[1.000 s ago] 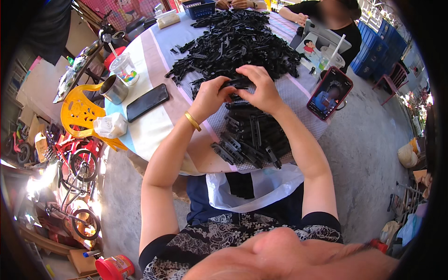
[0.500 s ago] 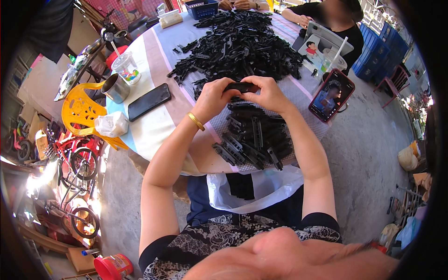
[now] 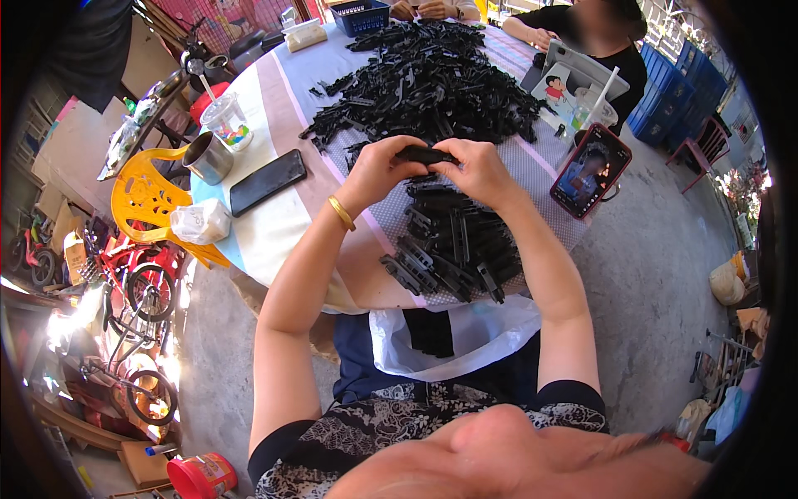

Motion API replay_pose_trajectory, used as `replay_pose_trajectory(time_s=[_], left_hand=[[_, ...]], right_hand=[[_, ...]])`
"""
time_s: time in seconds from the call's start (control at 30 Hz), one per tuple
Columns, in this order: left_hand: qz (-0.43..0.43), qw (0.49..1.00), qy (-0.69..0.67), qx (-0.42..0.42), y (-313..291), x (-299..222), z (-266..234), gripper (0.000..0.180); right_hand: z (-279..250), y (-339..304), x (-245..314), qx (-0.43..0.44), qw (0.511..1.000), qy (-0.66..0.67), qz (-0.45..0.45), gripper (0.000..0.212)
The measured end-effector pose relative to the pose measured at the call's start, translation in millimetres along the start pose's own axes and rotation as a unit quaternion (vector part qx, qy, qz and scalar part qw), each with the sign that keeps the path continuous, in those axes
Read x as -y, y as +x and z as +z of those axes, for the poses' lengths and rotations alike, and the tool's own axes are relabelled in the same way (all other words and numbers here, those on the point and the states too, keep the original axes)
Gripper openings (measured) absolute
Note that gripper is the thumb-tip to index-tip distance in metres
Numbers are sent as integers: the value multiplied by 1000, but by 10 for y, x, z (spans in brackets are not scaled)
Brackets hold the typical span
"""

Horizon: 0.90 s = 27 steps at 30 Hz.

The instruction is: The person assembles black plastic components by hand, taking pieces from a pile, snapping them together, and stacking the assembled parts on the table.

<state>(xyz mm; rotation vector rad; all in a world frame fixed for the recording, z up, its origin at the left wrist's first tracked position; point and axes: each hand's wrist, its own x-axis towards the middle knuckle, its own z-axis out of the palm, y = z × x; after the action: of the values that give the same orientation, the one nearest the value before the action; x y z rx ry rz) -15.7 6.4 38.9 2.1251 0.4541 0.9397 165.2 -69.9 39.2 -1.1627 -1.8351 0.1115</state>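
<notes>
Between my two hands, over the near edge of a big heap of black plastic parts (image 3: pixel 424 83), is a long dark plastic part (image 3: pixel 426 155). My left hand (image 3: pixel 382 170), with a gold bangle at the wrist, pinches its left end. The fingers of my right hand (image 3: pixel 478 173) close on the other end. What the part is exactly cannot be made out. Just below my hands lies a smaller pile of long black plastic parts (image 3: pixel 457 237), some with grey edges. A white plastic bag (image 3: pixel 499 339) hangs open over my lap, with something black inside it.
On the round table's cloth (image 3: pixel 274 249) are a black phone (image 3: pixel 268 183), a metal mug (image 3: pixel 209 158) and a plastic cup (image 3: pixel 229 125). A phone playing video (image 3: pixel 591 170) leans at the right. A person in black (image 3: pixel 628 62) sits beyond a tablet; another person's hands (image 3: pixel 424 10) work across the table.
My hands have shifted slightly on the black part, which now looks a little more covered at its right end. The rest looks the same.
</notes>
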Motion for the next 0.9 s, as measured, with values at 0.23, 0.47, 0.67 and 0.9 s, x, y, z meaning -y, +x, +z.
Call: replay_pose_trajectory(time_s=[0.23,0.47,0.67,0.9], left_hand=[[-57,997,-31,39,3,-50,-103,25],[89,967,-25,237,-71,-218,32,39],[-43,958,212,-186,127,434,-265,12],[-65,971,220,-72,173,805,-407,31]], right_hand=[[-55,56,-134,22,902,392,178,26],[180,-30,-318,141,988,3,58,22],[159,-5,-269,190,965,-10,181,23],[119,5,-275,216,963,-42,155,22]])
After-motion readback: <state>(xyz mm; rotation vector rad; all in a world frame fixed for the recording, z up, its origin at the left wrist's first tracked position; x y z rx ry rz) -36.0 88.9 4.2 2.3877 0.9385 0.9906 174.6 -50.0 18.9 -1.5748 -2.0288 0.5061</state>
